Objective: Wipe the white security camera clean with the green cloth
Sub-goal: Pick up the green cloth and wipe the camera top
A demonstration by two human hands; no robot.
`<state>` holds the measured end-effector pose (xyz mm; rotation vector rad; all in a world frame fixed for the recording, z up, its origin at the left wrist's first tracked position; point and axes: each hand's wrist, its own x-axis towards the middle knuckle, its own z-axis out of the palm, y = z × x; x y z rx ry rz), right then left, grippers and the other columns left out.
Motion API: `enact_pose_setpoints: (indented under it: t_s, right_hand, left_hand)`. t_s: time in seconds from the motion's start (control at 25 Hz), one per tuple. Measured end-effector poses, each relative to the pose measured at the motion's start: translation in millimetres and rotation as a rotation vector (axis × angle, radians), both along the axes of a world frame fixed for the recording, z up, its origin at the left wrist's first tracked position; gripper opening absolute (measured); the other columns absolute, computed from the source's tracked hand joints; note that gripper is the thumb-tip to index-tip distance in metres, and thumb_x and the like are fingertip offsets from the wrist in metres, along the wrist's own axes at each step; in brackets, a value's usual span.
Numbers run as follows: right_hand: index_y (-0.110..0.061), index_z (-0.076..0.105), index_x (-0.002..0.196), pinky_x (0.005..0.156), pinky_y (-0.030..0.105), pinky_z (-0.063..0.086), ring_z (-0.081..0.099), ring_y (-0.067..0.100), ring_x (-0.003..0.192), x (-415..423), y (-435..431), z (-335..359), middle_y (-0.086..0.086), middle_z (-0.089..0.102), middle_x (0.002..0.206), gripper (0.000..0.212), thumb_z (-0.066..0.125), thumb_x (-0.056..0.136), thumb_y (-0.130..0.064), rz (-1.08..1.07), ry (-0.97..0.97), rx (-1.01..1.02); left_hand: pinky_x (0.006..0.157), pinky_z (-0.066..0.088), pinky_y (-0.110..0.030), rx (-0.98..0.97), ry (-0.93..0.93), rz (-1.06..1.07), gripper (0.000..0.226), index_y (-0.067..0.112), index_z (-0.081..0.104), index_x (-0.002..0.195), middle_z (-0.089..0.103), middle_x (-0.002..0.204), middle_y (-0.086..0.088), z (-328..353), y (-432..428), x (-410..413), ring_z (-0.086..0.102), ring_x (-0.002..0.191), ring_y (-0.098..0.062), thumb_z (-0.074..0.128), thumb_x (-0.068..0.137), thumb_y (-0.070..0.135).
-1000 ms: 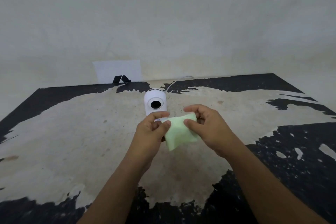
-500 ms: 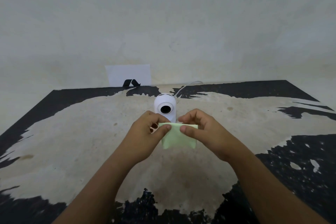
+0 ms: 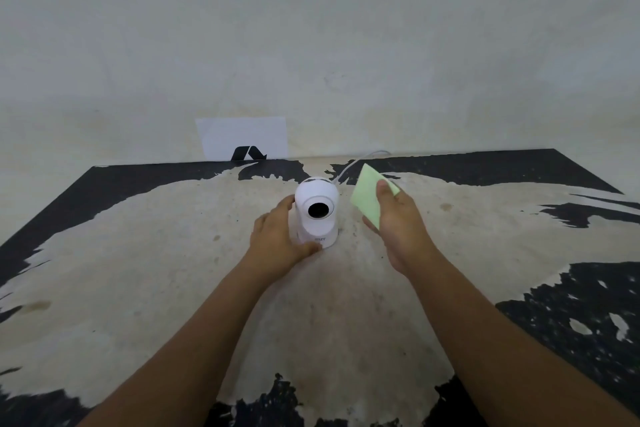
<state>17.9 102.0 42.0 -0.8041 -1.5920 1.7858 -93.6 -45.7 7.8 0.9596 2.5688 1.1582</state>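
Note:
The white security camera [image 3: 317,215] stands upright in the middle of the worn table, its dark lens facing me. My left hand [image 3: 280,243] wraps around its left side and base, thumb at the front of the base. My right hand [image 3: 398,222] is just right of the camera, a small gap away, holding the folded green cloth [image 3: 369,198] flat between thumb and fingers. The cloth does not touch the camera.
A white cable [image 3: 360,161] runs from behind the camera toward the wall. A white sheet with a black mark [image 3: 242,137] leans against the wall at the table's back edge. The table [image 3: 138,270] has peeling black and cream paint.
Both hands held the cloth in front of the camera before. Now my left hand has let go and gripped the camera, and my right hand has carried the cloth to the camera's right.

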Motion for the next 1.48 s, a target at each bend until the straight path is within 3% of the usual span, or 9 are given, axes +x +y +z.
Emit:
enact_pose_setpoints:
  t_s: [0.24,0.4,0.56,0.68,0.84,1.0,1.24,1.36,1.48]
  right_hand:
    - [-0.029,0.043,0.143,0.116,0.027,0.025,0.034,0.008,0.14,-32,-26,-18,-0.008,0.041,0.152,0.043,0.035,0.101,-0.033,0.227,-0.077,0.462]
    - [-0.025,0.036,0.146,0.112,0.017,0.013,0.022,0.009,0.146,-43,-28,-17,-0.003,0.03,0.158,0.045,0.032,0.102,-0.032,0.226,-0.14,0.626]
    - [-0.024,0.033,0.147,0.109,0.028,0.028,0.036,0.018,0.139,-48,-24,-17,0.001,0.039,0.153,0.051,0.03,0.099,-0.044,0.22,-0.178,0.495]
    - [-0.02,0.027,0.148,0.105,0.027,0.031,0.038,0.021,0.137,-46,-27,-24,0.004,0.039,0.151,0.056,0.032,0.098,-0.046,0.221,-0.187,0.478]
    - [-0.019,0.027,0.149,0.118,0.036,0.02,0.021,0.019,0.146,-45,-37,-22,0.001,0.024,0.159,0.069,0.029,0.091,-0.056,0.233,-0.19,0.776]
    - [-0.017,0.036,0.145,0.119,0.049,0.013,0.02,0.02,0.147,-59,-31,-4,0.002,0.032,0.156,0.078,0.017,0.086,-0.064,0.283,-0.372,1.041]
    - [-0.017,0.026,0.148,0.115,0.036,0.023,0.029,0.023,0.142,-55,-30,-7,0.006,0.027,0.157,0.063,0.033,0.096,-0.051,0.264,-0.291,0.684]
    - [-0.018,0.023,0.149,0.119,0.051,0.01,0.022,0.023,0.145,-51,-36,-8,0.004,0.025,0.157,0.069,0.032,0.093,-0.057,0.231,-0.428,0.941]
    - [-0.02,0.029,0.146,0.118,0.056,-0.006,0.008,0.021,0.15,-55,-38,0,-0.001,0.026,0.158,0.071,0.025,0.091,-0.064,0.294,-0.53,1.165]
  left_hand:
    - [0.099,0.032,-0.042,-0.1,0.06,0.078,0.079,0.027,0.028,0.141,0.052,0.14,-0.002,-21,18,-8,0.035,0.131,-0.031,0.069,0.075,0.045]
    - [0.102,0.031,-0.044,-0.153,0.11,0.059,0.078,0.026,0.028,0.14,0.048,0.143,-0.003,-29,19,-14,0.035,0.132,-0.03,0.063,0.077,0.055]
    - [0.104,0.027,-0.043,-0.151,0.119,0.055,0.076,0.026,0.03,0.14,0.047,0.143,-0.003,-30,21,-15,0.033,0.133,-0.028,0.062,0.078,0.055]
    - [0.102,0.028,-0.042,-0.138,0.129,0.052,0.074,0.026,0.03,0.14,0.048,0.142,-0.003,-30,19,-15,0.034,0.13,-0.028,0.061,0.079,0.055]
    - [0.097,0.032,-0.042,-0.155,0.1,0.048,0.074,0.026,0.028,0.141,0.048,0.139,-0.009,-32,19,-16,0.037,0.128,-0.03,0.053,0.079,0.056]
    - [0.099,0.031,-0.044,-0.167,0.132,0.03,0.069,0.025,0.029,0.14,0.05,0.138,-0.006,-31,18,-16,0.036,0.127,-0.03,0.054,0.082,0.053]
    - [0.102,0.031,-0.041,-0.192,0.136,0.053,0.075,0.026,0.027,0.142,0.048,0.142,-0.005,-30,21,-14,0.038,0.128,-0.029,0.057,0.08,0.057]
    - [0.093,0.031,-0.04,-0.191,0.134,0.028,0.066,0.028,0.03,0.14,0.052,0.136,-0.006,-33,18,-16,0.039,0.124,-0.028,0.05,0.083,0.054]
    - [0.092,0.031,-0.04,-0.246,0.16,0.014,0.057,0.029,0.037,0.138,0.057,0.132,-0.004,-36,21,-19,0.04,0.122,-0.028,0.042,0.086,0.053]
